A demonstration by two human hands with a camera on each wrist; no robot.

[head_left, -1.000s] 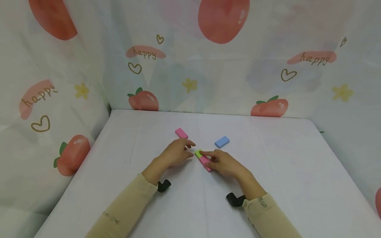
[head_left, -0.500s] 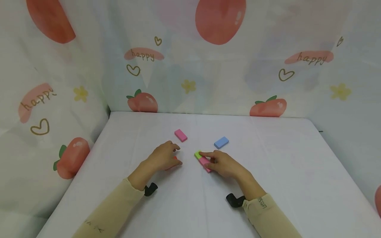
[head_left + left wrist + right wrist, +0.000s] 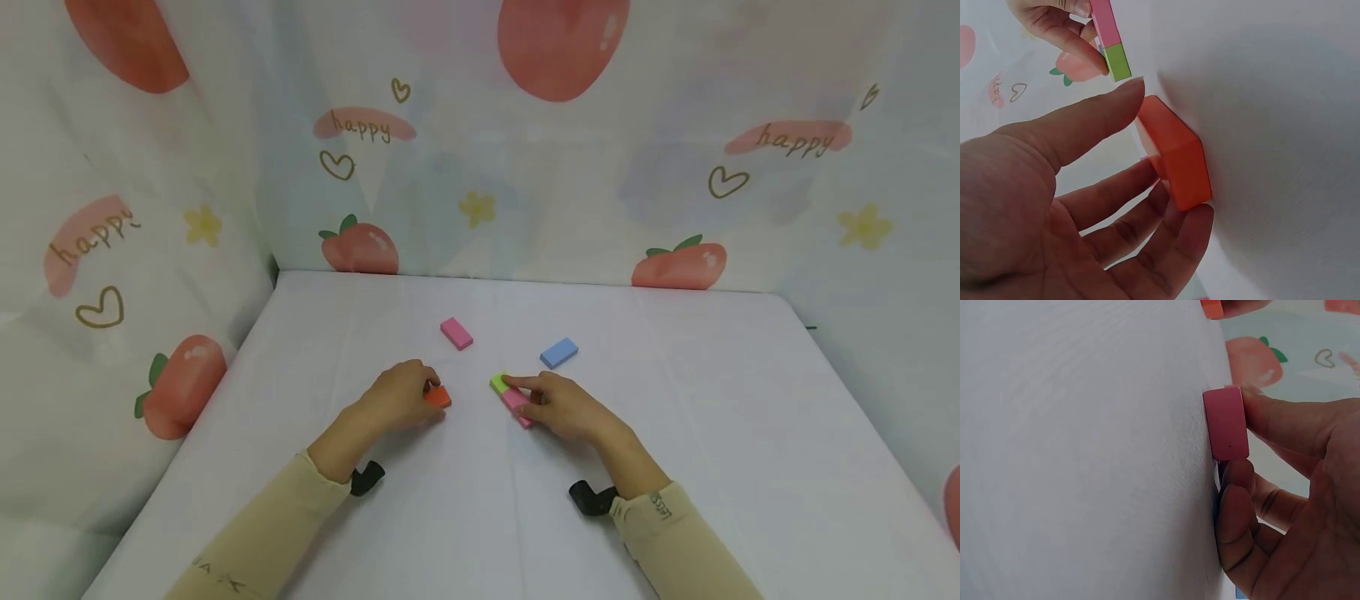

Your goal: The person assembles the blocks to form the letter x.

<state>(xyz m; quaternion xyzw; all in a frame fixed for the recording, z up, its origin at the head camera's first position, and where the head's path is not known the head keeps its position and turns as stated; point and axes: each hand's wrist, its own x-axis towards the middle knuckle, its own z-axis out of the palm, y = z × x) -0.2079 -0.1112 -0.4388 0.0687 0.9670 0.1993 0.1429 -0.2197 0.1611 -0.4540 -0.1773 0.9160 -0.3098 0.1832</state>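
Note:
My left hand (image 3: 396, 398) has its thumb and fingers curled about an orange rectangular block (image 3: 440, 397) on the white table. In the left wrist view the fingertips touch one end of the orange block (image 3: 1186, 172), and the thumb tip lies at the other. My right hand (image 3: 566, 405) grips a pink block (image 3: 515, 402) between thumb and fingers. A lime green block (image 3: 498, 382) sits end to end with that pink block, and the right index fingertip rests on it. In the right wrist view the pink block's end face (image 3: 1227, 424) shows between thumb and fingers.
Farther back on the white table (image 3: 675, 400) lie a second pink block (image 3: 457, 333), left of centre, and a blue block (image 3: 558, 353), beyond the right hand. A printed cloth (image 3: 555, 192) hangs behind and at the sides.
My left hand has moved left, away from the pink and green blocks; the orange block now shows at its fingers. The right hand has stayed on its blocks.

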